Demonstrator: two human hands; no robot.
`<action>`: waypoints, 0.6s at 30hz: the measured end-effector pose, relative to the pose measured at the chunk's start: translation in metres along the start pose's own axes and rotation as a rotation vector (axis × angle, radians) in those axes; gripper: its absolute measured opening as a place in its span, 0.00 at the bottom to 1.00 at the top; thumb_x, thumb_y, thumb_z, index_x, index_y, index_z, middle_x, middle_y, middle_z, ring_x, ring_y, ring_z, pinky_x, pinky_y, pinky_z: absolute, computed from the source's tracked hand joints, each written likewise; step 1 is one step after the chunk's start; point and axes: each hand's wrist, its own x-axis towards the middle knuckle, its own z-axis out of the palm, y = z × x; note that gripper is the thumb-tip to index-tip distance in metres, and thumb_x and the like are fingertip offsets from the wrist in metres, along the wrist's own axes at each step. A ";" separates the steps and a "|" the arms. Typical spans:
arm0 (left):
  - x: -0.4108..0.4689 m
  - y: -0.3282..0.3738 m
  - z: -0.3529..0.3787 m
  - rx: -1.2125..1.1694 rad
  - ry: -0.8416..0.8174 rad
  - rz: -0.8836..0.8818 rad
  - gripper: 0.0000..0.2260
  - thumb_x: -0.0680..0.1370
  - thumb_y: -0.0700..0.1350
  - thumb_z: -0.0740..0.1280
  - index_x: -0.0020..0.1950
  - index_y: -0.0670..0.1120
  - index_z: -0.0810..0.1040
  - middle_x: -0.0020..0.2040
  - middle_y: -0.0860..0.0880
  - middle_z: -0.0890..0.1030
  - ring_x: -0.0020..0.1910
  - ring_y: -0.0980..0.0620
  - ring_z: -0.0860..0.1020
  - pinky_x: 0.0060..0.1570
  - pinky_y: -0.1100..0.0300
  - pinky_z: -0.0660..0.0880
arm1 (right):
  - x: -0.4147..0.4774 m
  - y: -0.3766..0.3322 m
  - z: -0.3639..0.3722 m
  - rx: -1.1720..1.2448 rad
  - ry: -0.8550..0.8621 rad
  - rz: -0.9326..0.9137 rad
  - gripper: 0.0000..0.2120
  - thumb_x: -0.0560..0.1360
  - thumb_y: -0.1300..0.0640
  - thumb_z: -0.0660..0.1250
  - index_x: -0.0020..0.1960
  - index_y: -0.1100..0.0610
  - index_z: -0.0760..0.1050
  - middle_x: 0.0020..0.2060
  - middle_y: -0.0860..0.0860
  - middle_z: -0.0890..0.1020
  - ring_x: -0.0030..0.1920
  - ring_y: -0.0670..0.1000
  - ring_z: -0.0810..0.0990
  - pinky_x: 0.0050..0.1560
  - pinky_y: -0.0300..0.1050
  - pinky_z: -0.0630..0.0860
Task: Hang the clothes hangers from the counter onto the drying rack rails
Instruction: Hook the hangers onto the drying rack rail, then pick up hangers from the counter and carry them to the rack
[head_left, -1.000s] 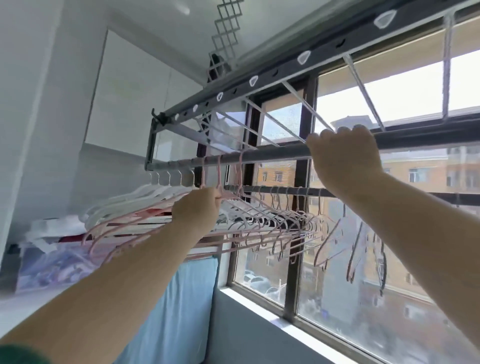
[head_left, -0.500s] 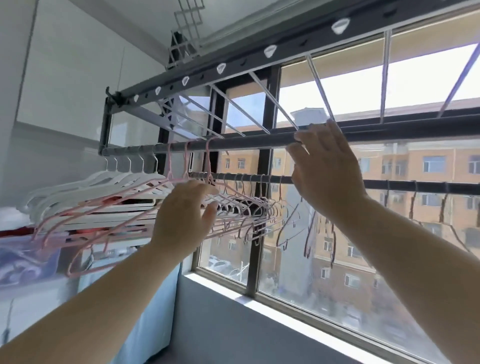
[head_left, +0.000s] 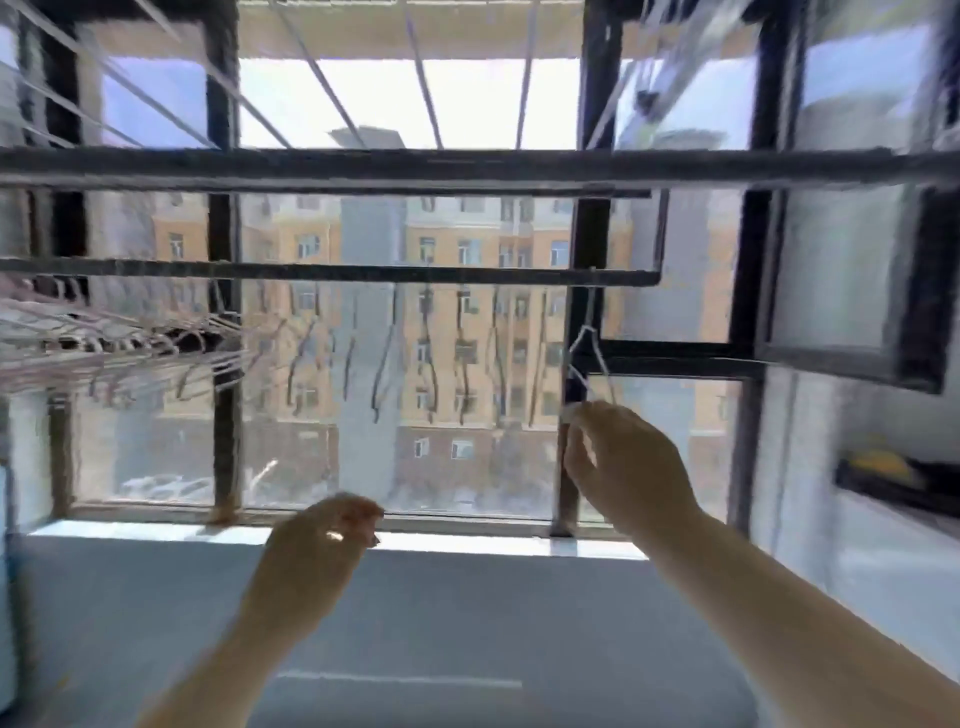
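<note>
Fingers (head_left: 576, 421) of the right hand (head_left: 623, 462) pinch the bottom of a thin white hanger (head_left: 589, 325). It hangs straight down from the lower rail (head_left: 363, 273) near the rail's right end, its long axis upright, directly above the hand. Left hand (head_left: 322, 540) sits well below the rail and left of the hanger, loosely curled, seemingly holding nothing. More hangers (head_left: 114, 343) crowd under the rail's left end. Blur hides how the hook sits; the surface is out of view.
</note>
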 end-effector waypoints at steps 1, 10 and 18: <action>-0.007 0.012 0.035 -0.049 -0.064 -0.004 0.17 0.74 0.40 0.67 0.29 0.59 0.78 0.26 0.63 0.79 0.25 0.63 0.74 0.23 0.73 0.66 | -0.025 0.026 -0.016 -0.053 -0.036 0.052 0.11 0.65 0.58 0.58 0.37 0.56 0.79 0.27 0.47 0.80 0.26 0.49 0.79 0.22 0.35 0.70; -0.095 0.137 0.329 -0.246 -0.601 0.085 0.19 0.75 0.42 0.65 0.32 0.65 0.72 0.22 0.62 0.76 0.28 0.67 0.76 0.32 0.71 0.67 | -0.226 0.209 -0.199 -0.407 -0.439 0.704 0.12 0.76 0.62 0.59 0.57 0.57 0.76 0.49 0.51 0.81 0.51 0.52 0.79 0.43 0.39 0.69; -0.168 0.216 0.486 -0.242 -0.931 0.208 0.16 0.77 0.43 0.63 0.35 0.62 0.68 0.34 0.61 0.76 0.41 0.51 0.77 0.45 0.60 0.72 | -0.338 0.290 -0.306 -0.661 -0.471 1.196 0.13 0.77 0.60 0.56 0.60 0.56 0.73 0.56 0.50 0.78 0.58 0.50 0.73 0.48 0.39 0.67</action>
